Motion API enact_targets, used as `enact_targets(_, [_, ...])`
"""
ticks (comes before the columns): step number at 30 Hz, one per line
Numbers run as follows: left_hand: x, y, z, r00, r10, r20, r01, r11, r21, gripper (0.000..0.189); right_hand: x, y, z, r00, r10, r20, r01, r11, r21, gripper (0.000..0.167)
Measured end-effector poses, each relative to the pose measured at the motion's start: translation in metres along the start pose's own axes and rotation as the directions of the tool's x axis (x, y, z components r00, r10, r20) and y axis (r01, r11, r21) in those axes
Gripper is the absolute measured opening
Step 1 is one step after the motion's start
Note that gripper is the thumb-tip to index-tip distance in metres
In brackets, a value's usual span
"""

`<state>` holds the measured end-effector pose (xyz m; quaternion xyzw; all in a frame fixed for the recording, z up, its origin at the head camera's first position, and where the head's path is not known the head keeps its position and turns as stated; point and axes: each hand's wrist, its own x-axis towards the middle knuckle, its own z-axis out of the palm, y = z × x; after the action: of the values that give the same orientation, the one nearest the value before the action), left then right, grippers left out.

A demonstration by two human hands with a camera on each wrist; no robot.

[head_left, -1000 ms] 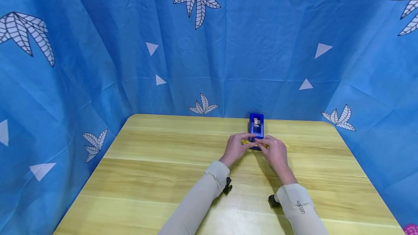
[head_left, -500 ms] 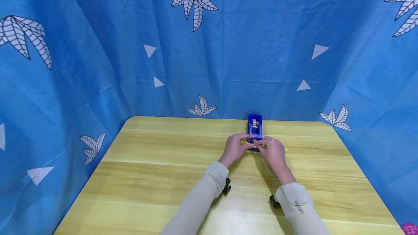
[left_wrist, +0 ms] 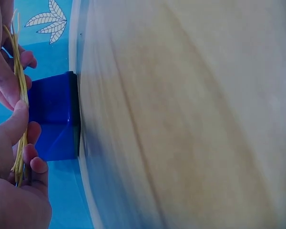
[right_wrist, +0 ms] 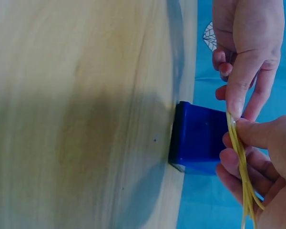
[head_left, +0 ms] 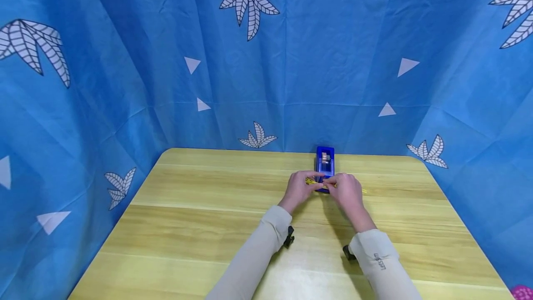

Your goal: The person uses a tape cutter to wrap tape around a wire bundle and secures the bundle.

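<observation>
A bundle of thin yellow cords (right_wrist: 243, 164) is stretched between both hands, its loose ends spreading out past the fingers. On the left, my left hand (head_left: 299, 189) pinches it between thumb and fingers. Close beside, my right hand (head_left: 347, 190) pinches the bundle too, its thumb nearly meeting the left fingertips. A small shiny patch shows where the thumbs come together; what it is I cannot tell. Just behind and below the hands stands a blue tape dispenser (head_left: 325, 165) with a roll in it. Its near end is partly hidden by the fingers in the head view.
The wood-grain table (head_left: 208, 226) extends around the hands. At its back edge hangs a blue curtain (head_left: 333, 59) with white leaf prints, close behind the dispenser. Black wrist mounts (head_left: 289, 237) sit under the sleeves.
Both hands stay in nearly the same place over the dispenser's near end, still pinching the yellow bundle. The right hand and forearm shift very slightly. The head view tilts a little.
</observation>
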<state>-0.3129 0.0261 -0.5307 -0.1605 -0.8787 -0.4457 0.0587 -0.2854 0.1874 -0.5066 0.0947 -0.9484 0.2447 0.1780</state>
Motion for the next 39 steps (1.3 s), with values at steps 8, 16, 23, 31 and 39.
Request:
enact_targets(8, [0.0,-0.002,-0.002,1.0,-0.001,0.023,0.001,1.0,0.006,0.036,0.001,-0.001,0.0,0.993,0.035,0.11,-0.038,0.999,0.031,0.006])
enact_targets(16, [-0.003,-0.007,-0.005,0.994,0.051,0.094,-0.055,0.998,0.042,0.042,-0.009,0.009,0.009,0.989,0.034,0.141,-0.048,0.994,0.103,0.009])
enact_targets(23, [-0.003,-0.01,-0.008,0.993,0.041,0.115,-0.044,0.999,0.02,0.043,-0.01,0.011,0.009,0.991,0.001,0.134,-0.018,0.992,0.127,0.014])
enact_targets(31, [-0.003,-0.012,-0.01,0.989,0.053,0.135,-0.049,0.998,-0.029,0.043,-0.01,0.014,0.009,0.993,-0.035,0.115,0.021,0.993,0.12,0.015])
enact_targets(39, [-0.002,-0.011,-0.009,0.988,0.055,0.142,-0.052,0.998,-0.027,0.042,-0.01,0.013,0.008,0.993,-0.038,0.116,0.026,0.994,0.105,0.017])
